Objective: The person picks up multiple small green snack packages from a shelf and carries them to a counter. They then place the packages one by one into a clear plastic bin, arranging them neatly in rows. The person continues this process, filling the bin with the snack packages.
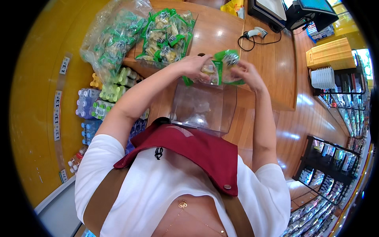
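My left hand (196, 67) is closed on a green and see-through snack packet (212, 72) with pale contents. Just to its right, my right hand (248, 76), a little blurred, has its fingers closed on a second green packet (229, 59). Both packets are above the far edge of a see-through plastic box (203, 106), which stands close in front of my body. Beyond my left forearm, another see-through bin (152, 64) is heaped with similar green packets (169, 35).
A large plastic bag (114, 41) of green packets lies at the far left, above shrink-wrapped bottles (89, 102). On the wooden counter (217, 31) sit a corded barcode scanner (256, 32) and a screen (318, 12). Yellow baskets (329, 54) and shelves stand to the right.
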`<state>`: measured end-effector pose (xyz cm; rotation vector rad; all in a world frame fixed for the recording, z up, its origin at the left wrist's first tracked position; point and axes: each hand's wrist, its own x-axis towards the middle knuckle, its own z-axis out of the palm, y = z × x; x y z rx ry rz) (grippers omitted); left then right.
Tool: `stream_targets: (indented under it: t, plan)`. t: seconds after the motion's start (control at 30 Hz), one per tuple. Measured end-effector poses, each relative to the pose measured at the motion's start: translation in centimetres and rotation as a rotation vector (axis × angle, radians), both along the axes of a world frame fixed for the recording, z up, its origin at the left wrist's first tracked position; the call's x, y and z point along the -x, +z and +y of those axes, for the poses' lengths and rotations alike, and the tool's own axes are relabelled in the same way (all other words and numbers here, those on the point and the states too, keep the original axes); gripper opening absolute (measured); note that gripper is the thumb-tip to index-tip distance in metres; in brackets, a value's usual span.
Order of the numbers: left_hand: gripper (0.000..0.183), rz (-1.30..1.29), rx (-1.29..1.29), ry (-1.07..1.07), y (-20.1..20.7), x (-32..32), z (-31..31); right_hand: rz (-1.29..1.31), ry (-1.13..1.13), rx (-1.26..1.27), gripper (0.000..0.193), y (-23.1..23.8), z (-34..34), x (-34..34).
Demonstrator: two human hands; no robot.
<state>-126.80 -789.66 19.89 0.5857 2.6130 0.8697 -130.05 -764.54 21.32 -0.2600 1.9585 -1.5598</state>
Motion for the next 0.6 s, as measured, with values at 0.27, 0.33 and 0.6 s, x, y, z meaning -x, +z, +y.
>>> stream_targets:
  t: [0.27, 0.33, 0.6]
  plan:
    - [0.057, 0.128, 0.505, -0.254, -11.3, 0.5, 2.3, 0.321, 0.526, -0.289, 0.035, 1.5, 0.1, 1.2]
    - [0.047, 0.094, 0.402, -0.210, -13.4, 0.5, 1.1, 0.475, 0.683, -0.420, 0.035, -0.1, -2.6, -0.1]
    - [0.020, 0.210, 0.283, -0.233, -11.3, 1.7, 0.7, 0.549, 0.643, -0.954, 0.028, -6.3, -6.3, -0.4]
